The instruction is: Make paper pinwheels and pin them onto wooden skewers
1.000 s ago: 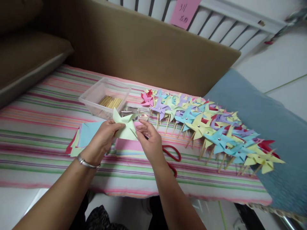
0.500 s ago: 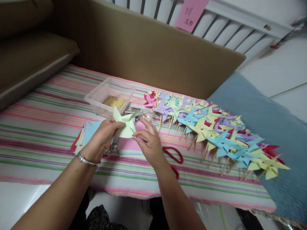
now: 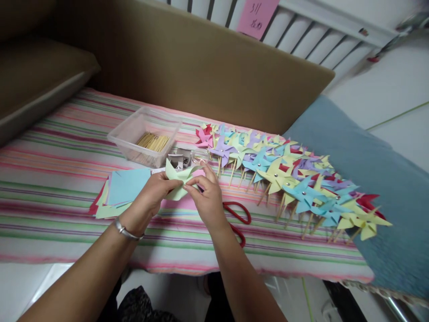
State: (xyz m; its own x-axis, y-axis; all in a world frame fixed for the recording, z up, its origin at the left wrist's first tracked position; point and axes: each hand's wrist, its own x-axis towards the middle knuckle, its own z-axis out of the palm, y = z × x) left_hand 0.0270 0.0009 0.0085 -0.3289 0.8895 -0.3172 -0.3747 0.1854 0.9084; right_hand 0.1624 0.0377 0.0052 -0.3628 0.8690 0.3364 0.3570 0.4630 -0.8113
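Note:
A pale green paper pinwheel [image 3: 176, 193], partly folded, is held up between my two hands. My left hand [image 3: 157, 190] pinches it from the left, thumb pressed near its middle. From the right, the fingertips of my right hand [image 3: 205, 192] are closed on a folded corner by the centre. Below the pinwheel lies pink paper [image 3: 179, 204], partly covered. Scissors with red handles [image 3: 237, 213] rest just right of my right hand. A stack of coloured paper sheets [image 3: 125, 185], light blue on top, sits left of my left hand.
A clear plastic tub [image 3: 144, 129] holds short wooden sticks [image 3: 153, 142]. Beside it are small boxes [image 3: 181, 158] of metal fasteners. Many finished pinwheels on sticks [image 3: 303, 193] spread across the right side of the striped cloth [image 3: 60, 179]. A brown cushioned back [image 3: 201, 67] stands behind.
My right hand has brought a corner of the green paper in to the centre, against my left thumb. The whole view has shifted slightly, showing more of the paper stack.

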